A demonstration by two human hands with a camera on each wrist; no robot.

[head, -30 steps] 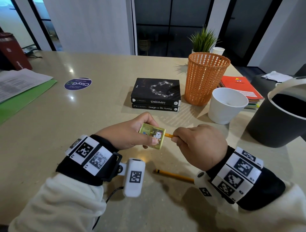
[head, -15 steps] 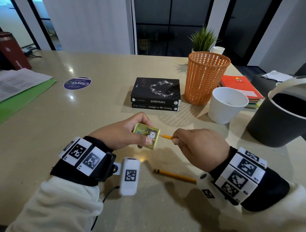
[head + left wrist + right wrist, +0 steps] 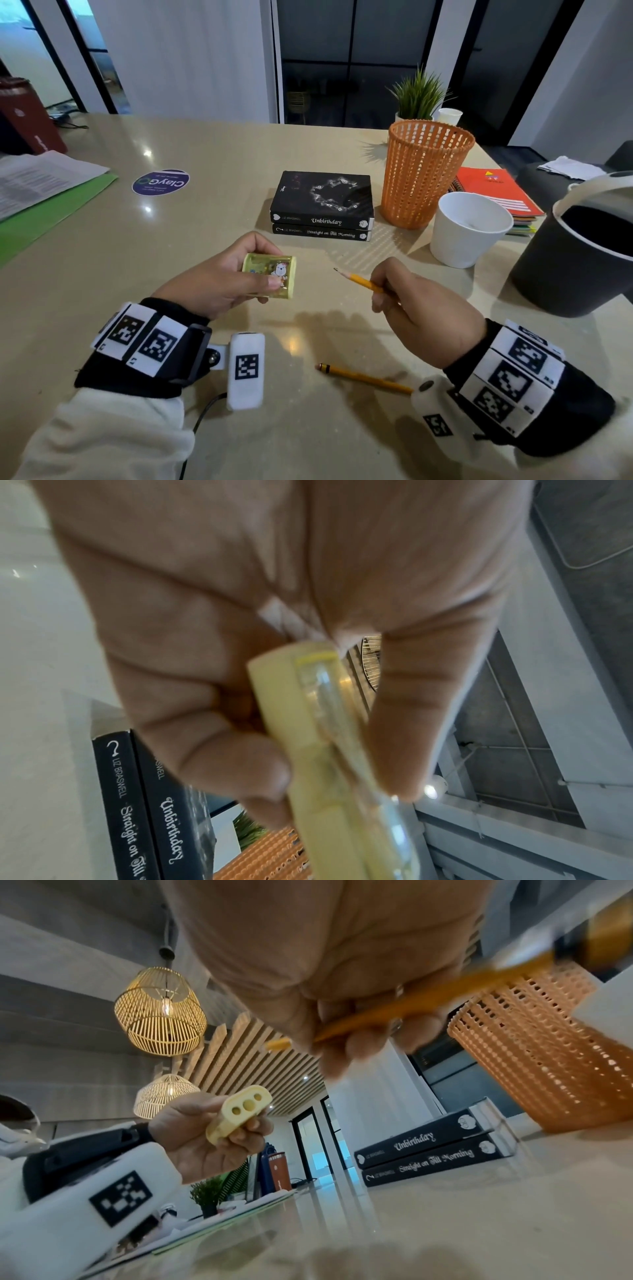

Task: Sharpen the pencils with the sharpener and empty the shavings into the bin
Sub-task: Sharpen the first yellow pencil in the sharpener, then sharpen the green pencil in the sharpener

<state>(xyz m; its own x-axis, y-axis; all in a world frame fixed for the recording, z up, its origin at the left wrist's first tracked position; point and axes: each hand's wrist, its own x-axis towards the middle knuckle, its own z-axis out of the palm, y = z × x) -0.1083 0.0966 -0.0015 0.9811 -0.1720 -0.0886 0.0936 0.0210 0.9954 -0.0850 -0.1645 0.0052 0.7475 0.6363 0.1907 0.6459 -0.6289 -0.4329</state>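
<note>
My left hand [image 3: 233, 277] grips a small yellow sharpener [image 3: 270, 275] with a cartoon sticker, thumb on top and fingers underneath, above the table. In the right wrist view the sharpener [image 3: 240, 1115] shows its end face with three holes. My right hand [image 3: 414, 308] pinches a yellow pencil [image 3: 359, 281] with its sharpened tip pointing left and up, clear of the sharpener. The left wrist view shows the sharpener [image 3: 325, 737] edge-on between thumb and fingers. A second yellow pencil [image 3: 363, 377] lies on the table near my right wrist. A dark grey bin [image 3: 568, 260] stands at the right edge.
Two stacked black books [image 3: 322, 209] lie beyond my hands. Right of them stand an orange mesh basket [image 3: 424, 174] and a white cup [image 3: 466, 229]. Orange notebooks [image 3: 493, 188] lie behind the cup. Papers on a green folder [image 3: 51, 205] occupy the far left.
The pencil has come out of the sharpener; my right hand drew it away to the right, exposing the sharp tip. My left hand shifted slightly left with the sharpener.
</note>
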